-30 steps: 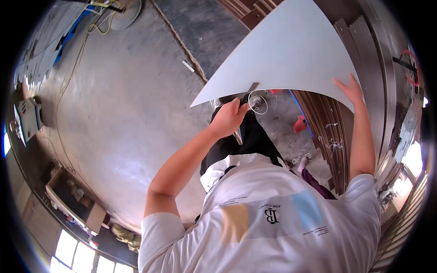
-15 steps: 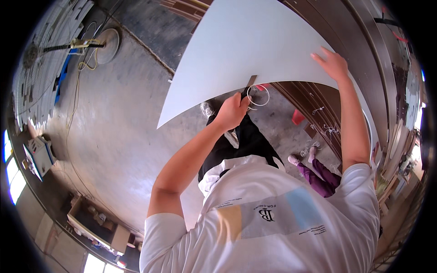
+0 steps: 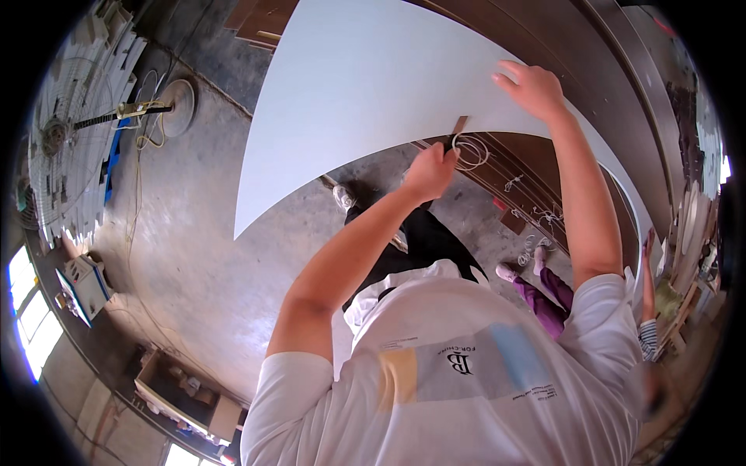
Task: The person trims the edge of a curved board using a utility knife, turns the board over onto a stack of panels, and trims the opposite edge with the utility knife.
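Observation:
A large white sheet (image 3: 350, 85) stretches across the top of the view, its near edge curving toward me. My left hand (image 3: 431, 172) is closed round the dark handle of a flat tool (image 3: 461, 124), whose narrow brownish end lies over that edge. Its exact kind is unclear. Loops of white cord (image 3: 475, 150) hang beside this hand; whether they join the tool, I cannot tell. Farther right, my right hand (image 3: 535, 89) rests on the sheet with its fingers stretched out. Under the sheet lie long brown boards (image 3: 536, 167), partly covered by it.
A co-worker's purple trousers (image 3: 538, 299) show right of my legs, and an arm (image 3: 648, 283) reaches up at the far right. To the left stand a fan (image 3: 56, 138) with a round base and trailing cables. An open wooden box (image 3: 175, 388) sits at lower left.
My left hand and the tool have shifted right along the sheet's edge. My right hand has moved left and up over the sheet. The co-worker's arm now shows more at the right.

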Demonstrator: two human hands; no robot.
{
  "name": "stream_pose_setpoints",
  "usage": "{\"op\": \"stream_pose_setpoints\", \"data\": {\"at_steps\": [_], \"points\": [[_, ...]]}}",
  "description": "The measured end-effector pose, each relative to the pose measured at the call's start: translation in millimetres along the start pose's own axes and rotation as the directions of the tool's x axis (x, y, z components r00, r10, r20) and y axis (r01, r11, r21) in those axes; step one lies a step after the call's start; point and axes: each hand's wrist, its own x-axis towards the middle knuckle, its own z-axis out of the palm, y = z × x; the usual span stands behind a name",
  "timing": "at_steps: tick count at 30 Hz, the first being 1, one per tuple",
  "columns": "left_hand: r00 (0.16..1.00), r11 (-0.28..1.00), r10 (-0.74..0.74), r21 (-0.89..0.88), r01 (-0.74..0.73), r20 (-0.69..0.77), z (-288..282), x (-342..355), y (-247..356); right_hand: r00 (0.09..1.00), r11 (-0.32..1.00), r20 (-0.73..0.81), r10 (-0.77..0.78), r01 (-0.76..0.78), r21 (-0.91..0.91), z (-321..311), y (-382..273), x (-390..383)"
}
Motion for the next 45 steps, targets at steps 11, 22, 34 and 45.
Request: {"op": "stream_pose_setpoints", "data": {"at_steps": [11, 22, 34, 45], "points": [[0.978, 0.882, -0.199, -0.423, 0.209, 0.070, -18, -38, -8, 0.863, 0.860, 0.030, 0.505, -0.505, 0.077, 57, 239, -82], [0.959, 0.917, -0.237, -0.291, 0.273, 0.154, -18, -82, -34, 0.890, 0.887, -0.012, 0.455, -0.452, 0.097, 83, 206, -121], [0.955, 0.954, -0.229, -0.151, 0.259, 0.190, -9, -89, -44, 0.892, 0.886, 0.051, 0.449, -0.452, 0.106, 93, 221, -123], [0.958, 0.960, -0.182, -0.170, 0.221, 0.222, 34, -59, -25, 0.877, 0.871, 0.035, 0.480, -0.481, 0.104, 71, 194, -130]]}}
